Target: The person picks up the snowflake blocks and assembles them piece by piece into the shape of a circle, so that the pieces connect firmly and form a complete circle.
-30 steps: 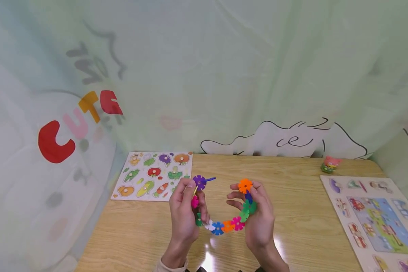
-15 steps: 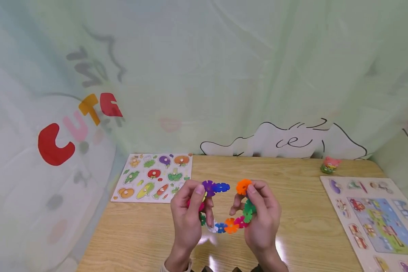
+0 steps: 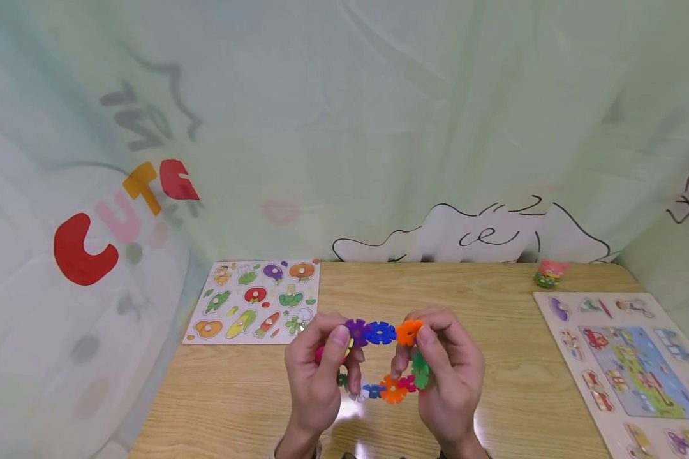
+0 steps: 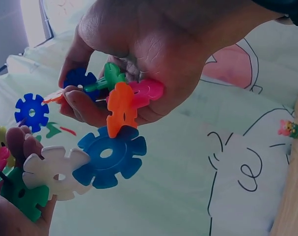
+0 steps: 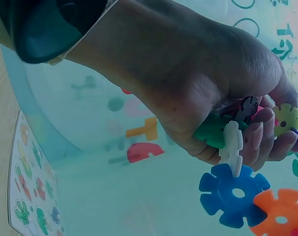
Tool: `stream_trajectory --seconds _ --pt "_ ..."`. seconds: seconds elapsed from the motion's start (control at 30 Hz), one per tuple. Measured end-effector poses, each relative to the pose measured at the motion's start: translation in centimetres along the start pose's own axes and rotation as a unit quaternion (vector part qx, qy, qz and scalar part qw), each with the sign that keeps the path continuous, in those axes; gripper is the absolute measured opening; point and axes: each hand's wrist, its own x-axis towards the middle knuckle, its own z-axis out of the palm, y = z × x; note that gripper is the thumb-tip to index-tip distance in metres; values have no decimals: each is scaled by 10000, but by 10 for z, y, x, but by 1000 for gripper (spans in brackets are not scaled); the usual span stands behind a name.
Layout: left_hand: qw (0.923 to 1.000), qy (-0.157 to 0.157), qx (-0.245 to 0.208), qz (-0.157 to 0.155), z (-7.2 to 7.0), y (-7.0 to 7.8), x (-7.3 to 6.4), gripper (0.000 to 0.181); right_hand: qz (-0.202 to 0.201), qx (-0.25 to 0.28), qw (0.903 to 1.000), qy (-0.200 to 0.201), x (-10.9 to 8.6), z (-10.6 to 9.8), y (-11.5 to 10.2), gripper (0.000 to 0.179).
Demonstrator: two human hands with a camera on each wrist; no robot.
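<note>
A chain of colourful slotted plastic flower discs, bent into a ring, hangs between both hands over the table. My left hand (image 3: pixel 317 376) pinches the chain near the purple disc (image 3: pixel 356 332), thumb in front. From that disc a dark blue disc (image 3: pixel 381 333) reaches right. My right hand (image 3: pixel 452 376) pinches the orange end disc (image 3: pixel 408 332) between thumb and fingers. The dark blue and orange edges almost meet; contact cannot be told. Below hang a green disc (image 3: pixel 420 371), another orange disc (image 3: pixel 393 389) and a blue disc (image 4: pixel 109 157). Fingers partly hide the left-side discs.
On the wooden table (image 3: pixel 465 299), a vegetable puzzle board (image 3: pixel 252 299) lies at back left. A vehicle-picture puzzle board (image 3: pixel 637 370) is at the right, with a small pink-and-green figurine (image 3: pixel 550 273) behind it. A printed curtain (image 3: pixel 379 127) hangs behind the table.
Both hands have come slightly lower. The dark blue disc has turned from edge-on to face-on and moved right, closing the gap to the orange end disc.
</note>
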Motion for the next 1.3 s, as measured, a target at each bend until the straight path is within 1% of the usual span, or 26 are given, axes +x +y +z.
stream_trajectory --seconds 0.17,0.3,0.4,0.53,0.63,0.7,0.73,0.8,0.87,0.93,0.97,1.03,1.07,1.13,1.17,1.2,1.23,1.3 --pt "9996 -232 -86 94 -1 0 0 20 -10 -193 9998 -94 0 2 -3 35" --pt "9995 -294 -24 82 -3 1 0 20 -68 -318 9993 -195 -1 4 -4 29" --pt "9996 -290 35 -46 -5 3 1 20 -106 -389 9989 -246 -2 5 -4 25" --pt "9993 -285 67 -229 -6 4 1 21 -46 -461 9986 -274 -4 7 -4 23" --pt "9991 -295 93 -300 -6 4 1 21 84 -542 9982 -247 -5 8 -3 22" --pt "9983 -218 225 -494 -6 4 2 21 239 -651 9974 -171 -5 8 -2 21" --pt "9969 -106 339 -704 -6 4 2 22 352 -711 9968 -117 -4 7 -1 20" --pt "9908 206 651 -1171 -4 3 4 26 787 -884 9929 92 -3 7 1 18" --pt "9801 633 858 -1673 -1 1 6 32 1351 -968 9855 354 -1 5 3 18" --pt "9696 1163 904 -1952 2 -6 8 34 1921 -995 9740 670 2 2 7 19" --pt "9658 1432 936 -1950 3 -12 9 35 2191 -991 9670 841 3 0 10 20" --pt "9583 2000 841 -1857 3 -25 10 30 2542 -966 9557 1124 6 -5 17 21" --pt "9546 2233 856 -1774 3 -32 10 28 2676 -962 9503 1265 7 -8 22 22" --pt "9472 2586 977 -1627 1 -49 10 26 2895 -995 9399 1514 8 -16 32 23" --pt "9443 2690 1069 -1569 0 -57 10 26 2994 -991 9348 1634 8 -20 38 24" --pt "9432 2735 1127 -1515 0 -64 9 26 3086 -990 9297 1751 8 -24 44 24" --pt "9427 2719 1234 -1489 -1 -72 8 26 3177 -993 9242 1875 7 -29 50 24" --pt "9426 2556 1545 -1495 -3 -84 3 27 3338 -1046 9128 2108 6 -40 62 25"
